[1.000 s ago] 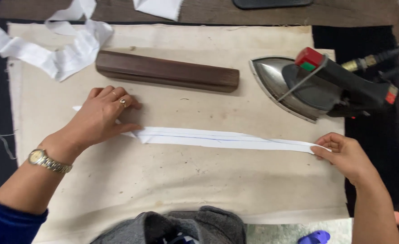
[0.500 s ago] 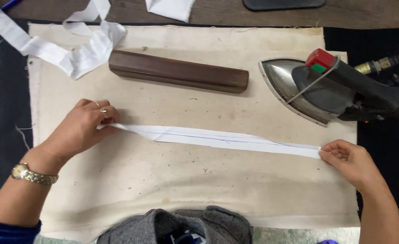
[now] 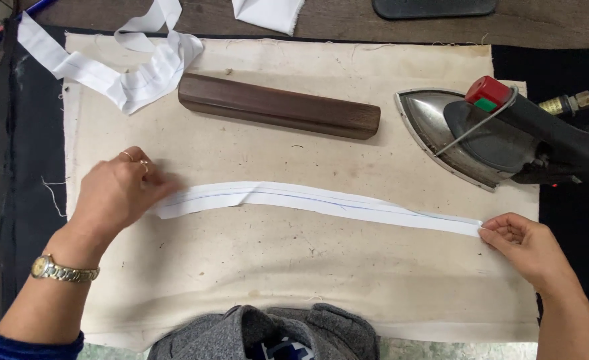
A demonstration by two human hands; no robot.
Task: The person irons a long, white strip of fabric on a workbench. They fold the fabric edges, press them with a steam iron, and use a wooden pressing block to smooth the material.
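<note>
My left hand lies on the left end of the white fabric strip, fingers loosely curled and pressing it flat. My right hand pinches the right end between fingertips. The strip lies across the beige pressing cloth. Risk: uneven pull would twist its fold; the iron sits near. No containers in view.

I am at a tailoring workshop: my table carries a canvas pressing cloth, a heavy steam iron, a wooden pressing block, and cut white fabric strips lying about.
</note>
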